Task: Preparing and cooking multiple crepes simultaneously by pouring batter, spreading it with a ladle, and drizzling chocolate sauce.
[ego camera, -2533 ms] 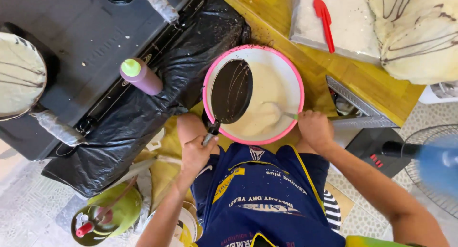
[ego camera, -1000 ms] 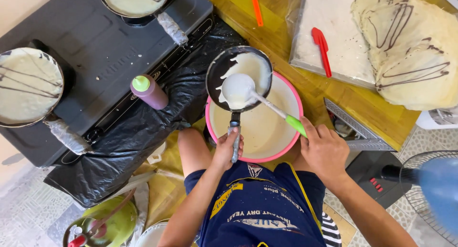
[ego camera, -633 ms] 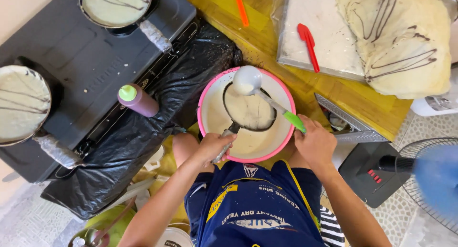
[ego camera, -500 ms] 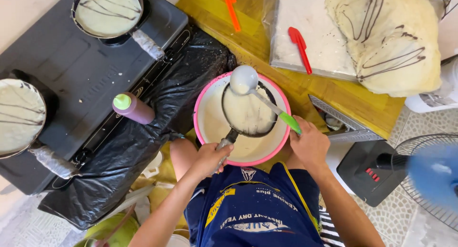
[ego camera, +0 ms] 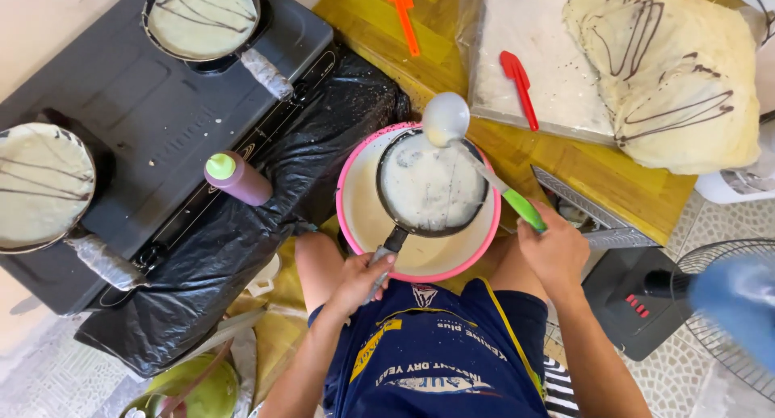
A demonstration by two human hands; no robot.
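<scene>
Hands level small pan (ego camera: 432, 184) over pink bowl (ego camera: 353, 194), ladle (ego camera: 446, 118) lifted off

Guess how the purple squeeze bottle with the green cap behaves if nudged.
The squeeze bottle stands tall and narrow on crinkled black plastic sheet, so it probably tips easily. Its round body would likely roll once down. It looks like soft plastic, probably light and giving under a grip.

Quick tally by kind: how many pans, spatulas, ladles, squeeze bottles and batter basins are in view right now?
Pans: 3 (held pan, top stove pan, left stove pan)
Spatulas: 2 (orange spatula, red spatula)
Ladles: 1 (ladle)
Squeeze bottles: 1 (squeeze bottle)
Basins: 1 (pink basin)
Total: 8
</scene>
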